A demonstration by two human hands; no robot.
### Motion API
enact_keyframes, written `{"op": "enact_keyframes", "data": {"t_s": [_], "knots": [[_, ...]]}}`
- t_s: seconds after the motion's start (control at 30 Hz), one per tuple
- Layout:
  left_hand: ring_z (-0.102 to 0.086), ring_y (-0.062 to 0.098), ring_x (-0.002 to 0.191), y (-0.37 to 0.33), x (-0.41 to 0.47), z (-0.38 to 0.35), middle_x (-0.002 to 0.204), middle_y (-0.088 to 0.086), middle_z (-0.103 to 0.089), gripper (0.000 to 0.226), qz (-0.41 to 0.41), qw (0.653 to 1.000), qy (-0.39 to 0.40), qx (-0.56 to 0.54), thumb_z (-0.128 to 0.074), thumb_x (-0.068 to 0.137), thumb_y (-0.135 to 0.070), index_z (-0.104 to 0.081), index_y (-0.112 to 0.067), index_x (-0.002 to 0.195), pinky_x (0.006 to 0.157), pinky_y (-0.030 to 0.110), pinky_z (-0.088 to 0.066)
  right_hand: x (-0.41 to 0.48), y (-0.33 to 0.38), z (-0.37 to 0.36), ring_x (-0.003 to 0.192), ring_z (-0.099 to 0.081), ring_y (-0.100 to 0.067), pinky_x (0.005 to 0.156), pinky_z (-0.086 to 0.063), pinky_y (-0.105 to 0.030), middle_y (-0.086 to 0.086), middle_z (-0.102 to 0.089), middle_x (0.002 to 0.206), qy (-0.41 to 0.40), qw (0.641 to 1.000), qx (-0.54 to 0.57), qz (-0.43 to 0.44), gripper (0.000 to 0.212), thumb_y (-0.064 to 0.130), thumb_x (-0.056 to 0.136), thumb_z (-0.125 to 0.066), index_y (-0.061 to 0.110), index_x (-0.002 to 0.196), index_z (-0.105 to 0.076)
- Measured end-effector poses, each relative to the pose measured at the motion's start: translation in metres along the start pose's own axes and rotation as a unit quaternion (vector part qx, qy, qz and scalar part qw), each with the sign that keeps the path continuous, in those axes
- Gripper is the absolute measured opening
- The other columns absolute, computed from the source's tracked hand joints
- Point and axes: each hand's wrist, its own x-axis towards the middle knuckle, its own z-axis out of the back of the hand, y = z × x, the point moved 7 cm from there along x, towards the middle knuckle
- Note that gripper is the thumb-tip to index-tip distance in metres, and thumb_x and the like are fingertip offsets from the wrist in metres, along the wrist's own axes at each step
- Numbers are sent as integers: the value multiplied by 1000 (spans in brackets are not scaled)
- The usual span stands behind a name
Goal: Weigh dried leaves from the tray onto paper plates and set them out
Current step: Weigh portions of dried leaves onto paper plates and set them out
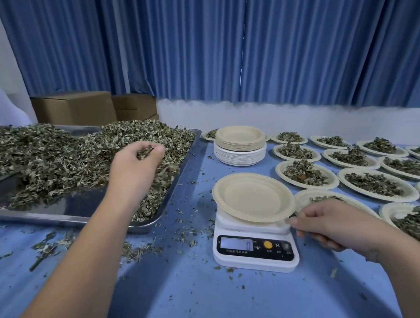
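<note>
Left hand [135, 169] grips leaves [144, 153]; right hand [334, 223] pinches plate [253, 197].

**Readable markings.** All stand on the black front panel of the white kitchen scale [256, 252], which sits just left of and below the right hand [327, 225].

(a) Lit display [236, 243], at the end of the panel farthest from the hand: a single digit, 0, near its right edge.

(b) Capital letter M [277, 245], white on the black panel, just right of the round orange button [268, 244] and below the hand's thumb.

(c) A line of small white characters beneath the display, tiny marks just right of the display, and short captions under the orange button, under the M and under a further round button nearer the hand: all too small to read.
</note>
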Motion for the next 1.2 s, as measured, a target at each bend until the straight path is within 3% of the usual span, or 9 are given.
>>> {"op": "enact_keyframes", "data": {"t_s": [0.1,0.2,0.27,0.43,0.6,0.83,0.93,1.1,1.2], "knots": [[-66,-2,64,-25,-11,-33,77,-20,-70,7,-37,998,47,-27,-64,90,-38,-68,-37,84,45,13,-48,0,1,4,40,-31,-12,40,-26,-19,-1,-40,47,-18,1000,17,13,34,37,86,-67,16,60,-66],[-68,5,75,-45,-21,-74,83,-15,-70,6,-63,992,100,-35,-65,89,-37,-68,-37,84,64,28,-56,-1,3,8,36,-30,-11,37,-25,-18,-1,-41,45,-39,999,22,27,33,39,86,-66,15,62,-67],[-61,-7,80,-57,-28,-102,86,-23,-66,4,-92,985,146,-7,-64,90,-38,-67,-39,86,70,16,-49,-2,3,10,38,-30,-12,37,-24,-18,-2,-40,48,-50,997,40,36,32,37,87,-66,14,63,-67],[-49,-9,52,-66,-44,-159,68,-16,-55,5,-150,954,256,52,-61,93,-31,-64,-31,97,47,8,-33,-1,4,13,45,-30,-15,41,-23,-20,-9,-41,57,-71,994,65,49,32,33,88,-66,14,63,-67],[-54,-3,91,-48,-53,-188,124,-12,-56,36,-144,897,393,143,-45,99,-45,-50,-33,132,68,10,-34,0,4,14,45,-32,-15,41,-24,-20,-6,-45,56,-83,993,71,53,31,34,88,-66,13,66,-68],[-33,13,139,-36,-41,-170,153,-5,-35,61,-151,909,357,152,-39,95,-60,-34,-30,147,104,26,-26,1,4,15,44,-34,-15,40,-26,-19,-3,-48,55,-91,992,65,58,31,36,88,-66,13,68,-69],[-39,12,133,-36,-35,-148,148,-6,-38,57,-167,913,331,170,-44,94,-57,-39,-30,144,107,32,-33,1,4,15,43,-34,-15,39,-27,-19,-2,-49,54,-97,992,64,57,31,36,88,-65,14,68,-70],[-55,4,97,-25,-21,-84,115,-9,-59,26,-215,911,250,247,-53,95,-39,-63,-27,116,84,21,-39,3,4,17,40,-34,-12,38,-28,-18,0,-49,50,-117,988,76,63,30,32,90,-64,11,69,-69],[-55,6,101,4,-17,-45,115,-11,-58,32,-183,902,224,321,-44,95,-49,-63,-31,113,86,28,-44,3,4,18,39,-35,-11,37,-28,-17,0,-49,50,-128,987,73,62,30,32,89,-64,9,70,-69]]}}
